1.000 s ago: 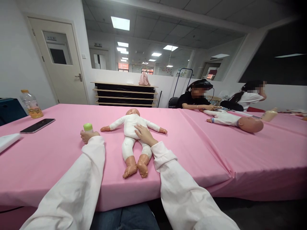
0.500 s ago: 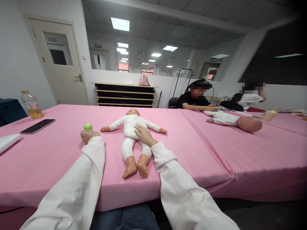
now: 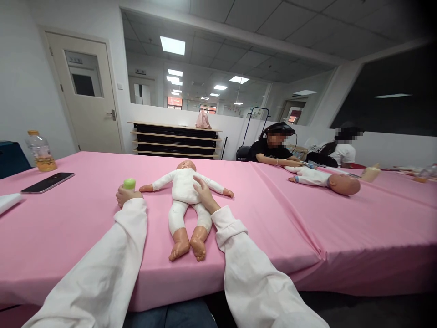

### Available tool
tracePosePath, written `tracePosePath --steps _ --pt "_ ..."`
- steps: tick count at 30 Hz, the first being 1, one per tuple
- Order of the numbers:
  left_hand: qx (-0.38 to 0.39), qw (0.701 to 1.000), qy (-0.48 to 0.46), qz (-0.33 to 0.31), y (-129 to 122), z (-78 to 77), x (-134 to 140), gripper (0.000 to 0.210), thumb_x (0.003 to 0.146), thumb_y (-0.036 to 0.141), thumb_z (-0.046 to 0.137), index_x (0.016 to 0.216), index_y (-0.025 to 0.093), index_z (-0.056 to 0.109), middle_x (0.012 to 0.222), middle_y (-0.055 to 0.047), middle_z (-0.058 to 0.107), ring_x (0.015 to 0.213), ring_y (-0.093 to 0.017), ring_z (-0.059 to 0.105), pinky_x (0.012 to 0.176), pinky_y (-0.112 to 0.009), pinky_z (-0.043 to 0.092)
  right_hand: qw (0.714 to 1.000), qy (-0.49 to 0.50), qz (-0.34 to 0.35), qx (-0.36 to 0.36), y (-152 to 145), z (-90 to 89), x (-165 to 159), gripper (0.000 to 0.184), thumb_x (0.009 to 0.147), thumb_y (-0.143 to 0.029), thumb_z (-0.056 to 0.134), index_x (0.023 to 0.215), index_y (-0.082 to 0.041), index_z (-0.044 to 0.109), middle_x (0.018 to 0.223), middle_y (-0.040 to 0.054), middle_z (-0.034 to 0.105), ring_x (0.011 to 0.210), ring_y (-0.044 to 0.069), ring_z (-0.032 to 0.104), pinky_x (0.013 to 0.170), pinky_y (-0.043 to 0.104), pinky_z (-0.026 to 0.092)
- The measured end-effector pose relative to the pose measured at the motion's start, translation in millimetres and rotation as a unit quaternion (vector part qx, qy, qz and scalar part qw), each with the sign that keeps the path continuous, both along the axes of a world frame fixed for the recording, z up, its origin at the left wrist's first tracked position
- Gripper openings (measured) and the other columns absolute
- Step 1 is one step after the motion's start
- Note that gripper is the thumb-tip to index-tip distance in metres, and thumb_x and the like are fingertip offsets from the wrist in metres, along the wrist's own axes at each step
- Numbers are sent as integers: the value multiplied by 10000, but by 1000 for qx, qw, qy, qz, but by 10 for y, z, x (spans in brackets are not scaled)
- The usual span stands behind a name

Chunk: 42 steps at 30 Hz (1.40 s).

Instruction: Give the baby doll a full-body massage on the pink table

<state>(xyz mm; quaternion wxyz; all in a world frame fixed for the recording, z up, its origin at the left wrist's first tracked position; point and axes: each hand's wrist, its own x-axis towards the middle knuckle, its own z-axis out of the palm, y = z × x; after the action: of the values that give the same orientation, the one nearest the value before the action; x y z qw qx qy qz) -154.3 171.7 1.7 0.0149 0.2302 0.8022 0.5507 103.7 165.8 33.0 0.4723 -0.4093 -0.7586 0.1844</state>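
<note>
Bottle point(image 3: 129, 183) sits wrapped in left hand point(image 3: 125, 196); right hand point(image 3: 205, 195), spread and empty, rests against doll point(image 3: 182, 184), likely soft, best held round its middle.

Both arms point(image 3: 95, 264) stretched forward — left fingers point(image 3: 120, 197) curled, right fingers point(image 3: 200, 183) extended, slightly apart.

Counter point(image 3: 266, 218): I see plain pink, to the near edge.
Doll point(image 3: 183, 187) near that edge: white, with tan feet point(image 3: 180, 246).
Container lid point(image 3: 129, 183): light green.
Sleeves point(image 3: 102, 264) over the near edge: my feed reads plain off-white.
Phone point(image 3: 48, 182) toward left edge: black.
Bottle point(image 3: 41, 151) by far left corner: orange cap point(image 3: 33, 132), amber liquid point(image 3: 46, 165).
</note>
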Motion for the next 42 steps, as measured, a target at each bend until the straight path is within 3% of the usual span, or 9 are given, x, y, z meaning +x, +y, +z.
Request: tracePosePath --steps 4,10,12,16,22,25,31,38,42 --pt "70 959 230 -149 -39 70 194 616 659 173 606 1255 190 451 1214 -148 520 1140 -311 475 918 -448 373 940 249 129 -196 -64 94 -114 514 924 -368 107 1378 -147 208 1408 132 359 1257 161 409 986 376 398" --pt "231 719 572 -321 -91 7 590 394 817 162 435 1114 356 605 1166 -20 607 1122 -190 521 1024 -362 202 718 502 237 -419 -168 50 -215 582 901 -486 155 1283 -85 336 1335 169 431 1116 187 531 940 389 421" --pt "250 696 596 -313 -110 -5 634 424 835 161 412 1167 374 569 1177 -15 605 1111 -184 532 1034 -362 161 684 533 249 -430 -178 50 -208 594 899 -504 163 1267 -82 360 1333 162 427 1089 188 541 919 364 435" --pt "255 739 566 -262 -144 6 595 451 820 141 426 1205 340 553 1204 -53 586 1145 -219 506 1022 -386 150 665 547 262 -437 -192 65 -211 624 894 -534 166 1261 -72 368 1296 165 451 1064 185 547 911 344 433" --pt "225 720 564 -337 -202 16 674 442 792 159 453 1167 359 573 1187 -22 596 1117 -210 521 1013 -383 179 680 503 322 -426 -217 45 -258 720 872 -599 79 1219 -72 427 1168 166 555 1034 207 556 953 399 385" --pt "190 792 480 -325 -197 47 699 462 768 275 513 1228 239 533 1196 -91 577 1118 -264 509 998 -412 238 674 496 327 -439 -228 54 -246 749 858 -625 79 1188 -71 459 1149 160 565 1028 201 558 965 374 375" --pt "93 971 140 -168 -39 88 409 654 706 384 606 1267 122 396 1194 -172 527 1100 -330 493 899 -492 375 666 487 328 -460 -265 97 -217 701 869 -600 108 1209 -86 443 1239 179 507 1113 212 519 945 405 391" --pt "7 991 -42 -129 7 -38 220 617 678 231 646 1205 22 404 1177 -293 472 1138 -450 431 903 -620 318 659 507 319 -454 -227 61 -179 563 897 -512 197 1198 -115 459 1234 145 524 1098 203 534 910 392 422" --pt "126 979 75 -142 -79 7 307 650 830 333 457 1347 24 211 1395 -284 229 1321 -429 145 1028 -612 169 652 519 323 -448 -242 87 -193 577 895 -511 203 1205 -88 444 1211 156 535 1107 197 531 916 367 422"
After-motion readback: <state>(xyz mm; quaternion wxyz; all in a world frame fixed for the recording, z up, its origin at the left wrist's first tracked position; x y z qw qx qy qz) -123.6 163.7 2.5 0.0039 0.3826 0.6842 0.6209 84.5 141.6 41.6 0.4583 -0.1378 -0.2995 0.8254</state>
